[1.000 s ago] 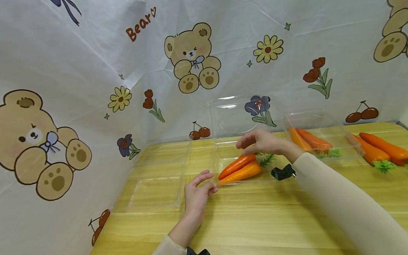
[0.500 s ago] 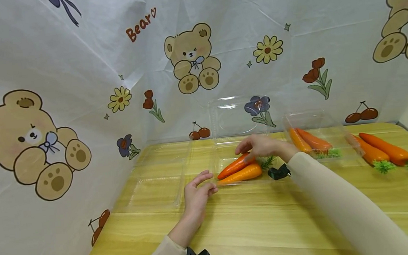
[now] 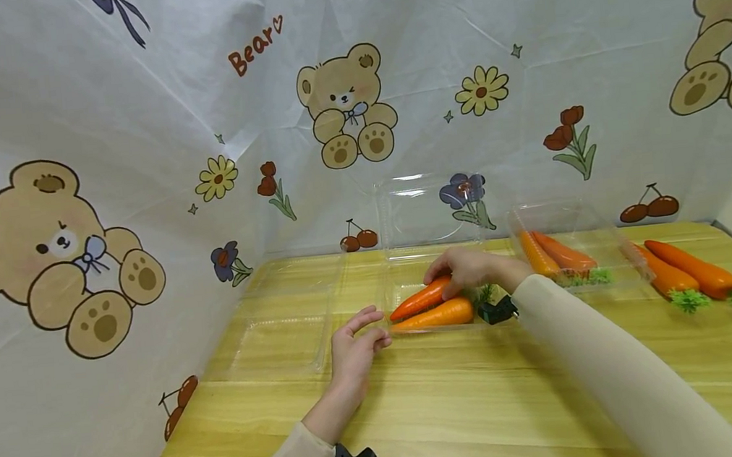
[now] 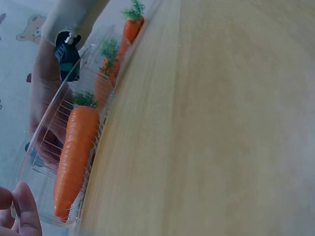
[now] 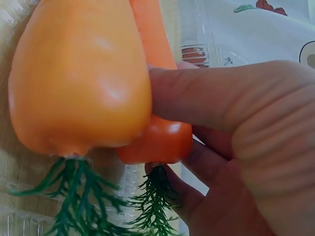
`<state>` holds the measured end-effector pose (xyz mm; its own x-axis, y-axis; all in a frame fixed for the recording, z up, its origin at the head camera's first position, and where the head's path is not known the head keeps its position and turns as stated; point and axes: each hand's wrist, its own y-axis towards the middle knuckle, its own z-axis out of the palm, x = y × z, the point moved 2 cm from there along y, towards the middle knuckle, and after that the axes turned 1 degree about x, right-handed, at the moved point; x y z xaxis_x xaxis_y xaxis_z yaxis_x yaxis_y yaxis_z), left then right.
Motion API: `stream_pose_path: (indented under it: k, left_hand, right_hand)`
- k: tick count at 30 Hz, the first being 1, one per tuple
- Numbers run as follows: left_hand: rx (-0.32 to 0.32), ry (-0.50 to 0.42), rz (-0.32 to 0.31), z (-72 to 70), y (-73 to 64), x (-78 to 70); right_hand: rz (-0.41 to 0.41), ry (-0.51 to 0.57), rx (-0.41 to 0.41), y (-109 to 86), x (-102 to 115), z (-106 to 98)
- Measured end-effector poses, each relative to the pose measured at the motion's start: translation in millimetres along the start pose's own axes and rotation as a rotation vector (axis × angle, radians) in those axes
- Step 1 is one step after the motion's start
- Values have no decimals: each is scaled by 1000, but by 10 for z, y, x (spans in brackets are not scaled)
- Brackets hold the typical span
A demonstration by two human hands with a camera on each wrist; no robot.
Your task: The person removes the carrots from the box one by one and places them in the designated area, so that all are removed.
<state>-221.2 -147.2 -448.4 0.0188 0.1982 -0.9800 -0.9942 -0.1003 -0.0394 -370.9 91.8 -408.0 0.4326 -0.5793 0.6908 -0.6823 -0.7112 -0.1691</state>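
In the head view a clear plastic clamshell box [image 3: 440,329] with its lid raised stands at the middle of the table. Two toy carrots lie in it side by side: a lighter orange carrot [image 3: 440,314] in front and a redder carrot [image 3: 421,300] behind. My right hand [image 3: 468,270] reaches into the box and grips the redder carrot near its leafy end. The right wrist view shows that thumb [image 5: 197,96] wedged between both carrots, fingers around the far side. My left hand [image 3: 354,353] pinches the box's near left corner, thumb [image 4: 27,209] against the wall.
Left of the box sits another clear plastic box [image 3: 278,345], lid open. To the right, a clear box [image 3: 638,274] holds two carrots [image 3: 560,251]. Two more carrots [image 3: 696,265] lie beyond it. A bear-print sheet [image 3: 421,107] hangs behind the table.
My right hand has lowered into the box and taken hold of the redder carrot. The front carrot has shifted slightly right. My left hand has stayed at the corner.
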Motion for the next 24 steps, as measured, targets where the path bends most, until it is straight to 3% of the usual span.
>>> stream_pose_path:
  k: [8,24]
  left_hand:
    - [1,7,1,2,-12,-3]
    - [-6,9,-8,12,5,16]
  right_hand:
    - [8,-81,-1,-18,10,19]
    - [-30,-128,-35,-114,120,-68]
